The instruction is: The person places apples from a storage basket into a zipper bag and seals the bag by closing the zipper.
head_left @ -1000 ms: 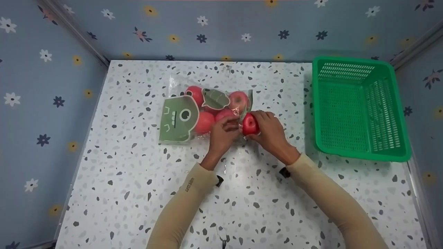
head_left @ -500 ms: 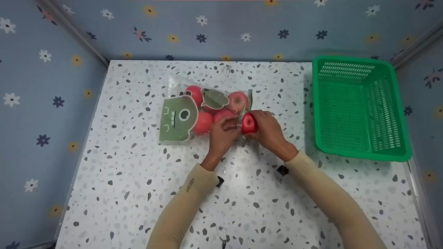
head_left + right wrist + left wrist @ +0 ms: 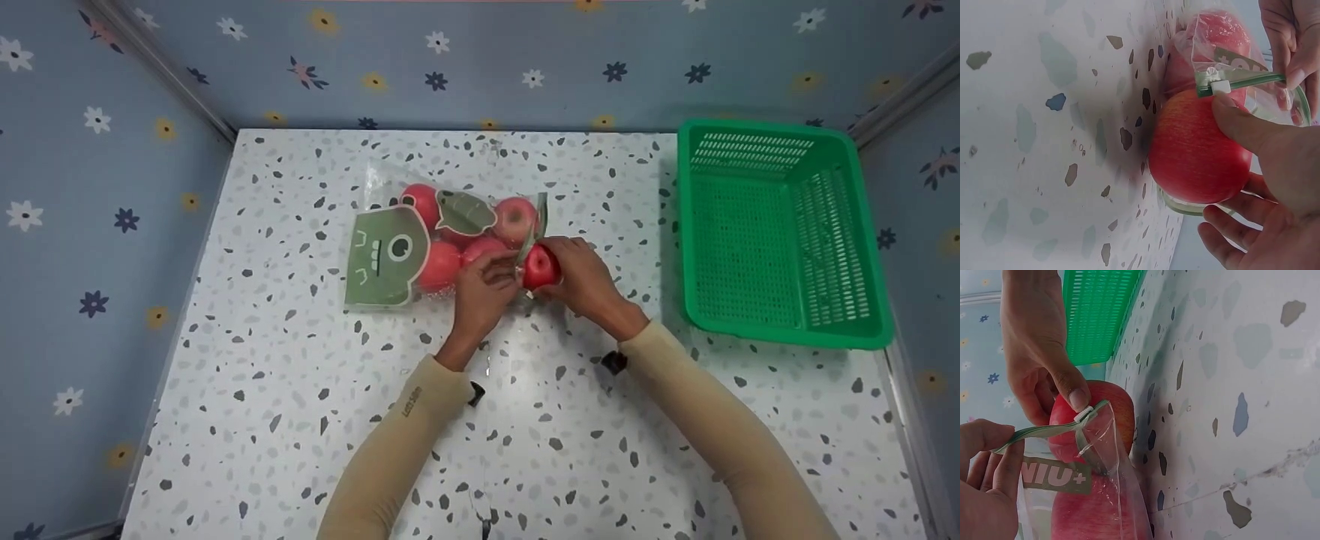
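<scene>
A clear zip bag with a green monster print lies flat on the table, several red apples inside it. Its zip edge with a white slider is at the right end. My left hand pinches the green zip strip between thumb and fingers. One red apple sits at the bag's mouth, partly within the opening. My right hand grips this apple from the right, its thumb by the slider and its fingers below.
A green plastic basket stands on the right of the speckled white table. Flower-patterned walls close off the back and both sides.
My right hand has shifted slightly left with the apple, bringing it against the bag's mouth. The green zip edge now lies along the apple's left side. My left hand stays nearly still.
</scene>
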A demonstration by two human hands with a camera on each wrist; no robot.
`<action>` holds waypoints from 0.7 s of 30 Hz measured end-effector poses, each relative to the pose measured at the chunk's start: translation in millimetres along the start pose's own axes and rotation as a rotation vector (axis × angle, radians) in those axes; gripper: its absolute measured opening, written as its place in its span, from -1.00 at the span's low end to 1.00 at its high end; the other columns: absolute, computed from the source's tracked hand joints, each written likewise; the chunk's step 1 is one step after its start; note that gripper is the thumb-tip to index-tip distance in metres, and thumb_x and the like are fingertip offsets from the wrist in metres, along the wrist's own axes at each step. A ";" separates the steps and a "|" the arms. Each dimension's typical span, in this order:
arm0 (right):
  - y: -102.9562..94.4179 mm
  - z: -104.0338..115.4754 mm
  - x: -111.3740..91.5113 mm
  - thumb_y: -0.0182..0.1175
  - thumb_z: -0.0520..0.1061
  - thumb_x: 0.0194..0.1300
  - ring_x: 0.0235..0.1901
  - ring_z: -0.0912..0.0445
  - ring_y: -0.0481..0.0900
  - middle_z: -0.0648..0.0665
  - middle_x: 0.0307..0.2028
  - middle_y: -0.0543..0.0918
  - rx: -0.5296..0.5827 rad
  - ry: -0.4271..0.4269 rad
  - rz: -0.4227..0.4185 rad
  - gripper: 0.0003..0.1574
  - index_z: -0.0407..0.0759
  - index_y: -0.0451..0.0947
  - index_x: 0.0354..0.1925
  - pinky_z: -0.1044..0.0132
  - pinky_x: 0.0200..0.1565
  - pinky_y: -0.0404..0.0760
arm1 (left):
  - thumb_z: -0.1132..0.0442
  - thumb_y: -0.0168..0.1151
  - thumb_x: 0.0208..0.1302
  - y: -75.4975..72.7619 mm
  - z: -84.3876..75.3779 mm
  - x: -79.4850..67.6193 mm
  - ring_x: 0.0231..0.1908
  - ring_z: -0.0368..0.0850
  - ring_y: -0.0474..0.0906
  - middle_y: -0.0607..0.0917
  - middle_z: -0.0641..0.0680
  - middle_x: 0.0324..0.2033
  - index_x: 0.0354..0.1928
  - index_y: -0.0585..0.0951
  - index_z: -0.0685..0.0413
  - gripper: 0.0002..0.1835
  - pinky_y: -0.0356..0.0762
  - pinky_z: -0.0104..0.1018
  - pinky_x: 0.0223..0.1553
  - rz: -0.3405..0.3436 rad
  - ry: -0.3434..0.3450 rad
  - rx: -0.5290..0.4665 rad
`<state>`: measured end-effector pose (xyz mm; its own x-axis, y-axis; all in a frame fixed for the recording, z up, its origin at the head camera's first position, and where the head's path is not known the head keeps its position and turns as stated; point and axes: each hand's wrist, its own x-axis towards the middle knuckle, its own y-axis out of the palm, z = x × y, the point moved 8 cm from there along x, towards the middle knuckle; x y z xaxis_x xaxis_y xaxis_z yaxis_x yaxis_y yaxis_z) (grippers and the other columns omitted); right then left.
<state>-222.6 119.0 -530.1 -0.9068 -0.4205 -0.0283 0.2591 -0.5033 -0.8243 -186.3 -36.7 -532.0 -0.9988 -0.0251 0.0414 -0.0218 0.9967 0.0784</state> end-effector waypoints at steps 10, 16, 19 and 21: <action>1.4 -4.6 6.1 0.59 -0.25 0.16 0.26 -0.19 0.50 -0.27 0.32 0.60 0.022 0.005 -0.009 -0.04 -0.25 0.41 0.46 -0.06 0.35 0.47 | 0.62 0.32 0.21 3.8 -3.8 -3.5 -0.03 0.15 0.75 0.75 0.37 -0.04 0.11 0.64 0.46 -0.62 0.75 -0.19 0.00 0.025 0.052 0.041; 5.9 -4.9 6.4 0.57 -0.21 0.20 0.27 -0.20 0.49 -0.28 0.32 0.59 0.030 0.006 -0.015 -0.06 -0.27 0.41 0.46 -0.05 0.34 0.49 | 0.63 0.31 0.21 4.0 -6.5 -3.8 -0.05 0.14 0.76 0.76 0.35 -0.07 0.08 0.67 0.43 -0.63 0.75 -0.17 0.01 0.012 0.092 0.073; 7.5 -4.7 6.7 0.57 -0.21 0.21 0.28 -0.20 0.48 -0.28 0.32 0.59 0.030 0.005 -0.012 -0.06 -0.27 0.40 0.47 -0.04 0.36 0.49 | 0.64 0.31 0.20 3.9 -6.0 -3.4 -0.06 0.13 0.77 0.76 0.34 -0.08 0.07 0.67 0.42 -0.63 0.75 -0.18 0.00 0.011 0.092 0.065; 8.6 -5.0 7.1 0.57 -0.21 0.20 0.29 -0.19 0.48 -0.28 0.32 0.59 0.031 0.005 -0.010 -0.05 -0.27 0.40 0.47 -0.04 0.36 0.48 | 0.63 0.31 0.21 4.0 -5.6 -3.1 -0.06 0.14 0.77 0.76 0.35 -0.08 0.07 0.67 0.42 -0.64 0.75 -0.18 0.00 0.014 0.087 0.062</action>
<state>-228.5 115.4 -540.3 -0.9111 -0.4116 -0.0227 0.2601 -0.5311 -0.8064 -183.1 -33.1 -526.3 -0.9915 -0.0146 0.1291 -0.0127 0.9998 0.0155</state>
